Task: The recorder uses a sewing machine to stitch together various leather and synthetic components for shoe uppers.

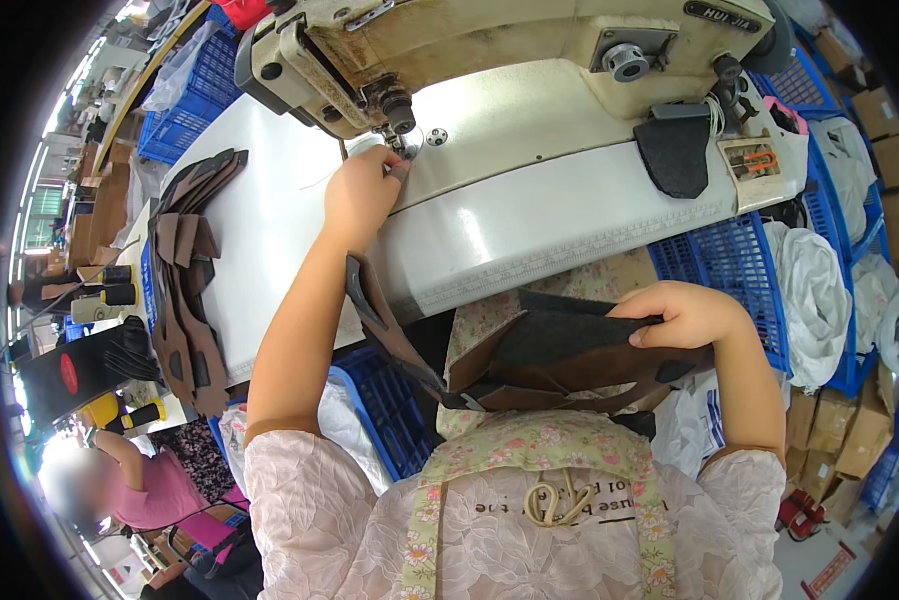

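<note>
My left hand (362, 192) is up at the needle area (399, 140) of a cream sewing machine (509, 38). Its fingers are pinched together there; what lies between them is too small to make out. Down at my lap, my right hand (697, 318) grips the edge of a floppy workpiece (559, 345) with brown and black sides, like leather or felt. This piece sags in folds across my apron, and one flap of it rises toward my left forearm. Its underside is hidden.
Similar brown and black pieces (181, 300) lie in an overlapping row on the white machine table (269, 190). A black pad (672, 152) rests at the right by a small tray (754, 172). Blue crates (724, 270) flank the table. Another person (159, 490) sits at lower left.
</note>
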Action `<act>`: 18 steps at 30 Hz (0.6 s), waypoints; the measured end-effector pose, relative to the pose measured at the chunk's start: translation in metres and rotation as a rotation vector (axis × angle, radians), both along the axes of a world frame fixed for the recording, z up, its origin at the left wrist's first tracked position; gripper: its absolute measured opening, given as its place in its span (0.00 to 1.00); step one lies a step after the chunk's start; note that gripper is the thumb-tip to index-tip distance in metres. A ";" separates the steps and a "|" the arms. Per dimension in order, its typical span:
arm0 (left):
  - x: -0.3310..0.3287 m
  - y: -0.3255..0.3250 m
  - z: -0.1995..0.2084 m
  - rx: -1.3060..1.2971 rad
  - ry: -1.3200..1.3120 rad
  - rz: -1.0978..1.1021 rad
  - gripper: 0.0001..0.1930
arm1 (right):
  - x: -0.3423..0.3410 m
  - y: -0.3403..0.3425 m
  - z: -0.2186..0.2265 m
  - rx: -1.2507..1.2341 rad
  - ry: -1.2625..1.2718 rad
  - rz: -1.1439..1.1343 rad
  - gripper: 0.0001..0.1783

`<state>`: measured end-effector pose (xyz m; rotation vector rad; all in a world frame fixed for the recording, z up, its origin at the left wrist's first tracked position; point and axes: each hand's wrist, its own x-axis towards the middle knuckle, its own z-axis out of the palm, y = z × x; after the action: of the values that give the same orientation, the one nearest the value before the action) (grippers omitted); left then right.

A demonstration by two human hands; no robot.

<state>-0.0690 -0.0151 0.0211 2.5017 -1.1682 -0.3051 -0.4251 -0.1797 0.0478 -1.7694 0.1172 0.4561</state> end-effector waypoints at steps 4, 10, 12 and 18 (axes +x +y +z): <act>0.007 0.002 -0.007 -0.052 0.009 -0.081 0.10 | -0.002 0.000 -0.003 -0.021 0.015 -0.012 0.20; 0.003 0.013 -0.003 -0.227 0.229 -0.067 0.08 | -0.004 -0.002 -0.005 -0.029 -0.013 0.012 0.21; 0.003 0.016 0.002 -0.176 0.292 -0.003 0.07 | -0.003 -0.003 -0.006 -0.036 0.001 0.027 0.22; 0.000 0.026 0.003 -0.137 0.265 0.015 0.07 | -0.002 -0.001 -0.008 -0.019 -0.003 0.030 0.22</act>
<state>-0.0686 0.0105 0.0241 2.2693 -1.0271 -0.5166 -0.4266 -0.1806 0.0396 -1.7926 0.0935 0.4750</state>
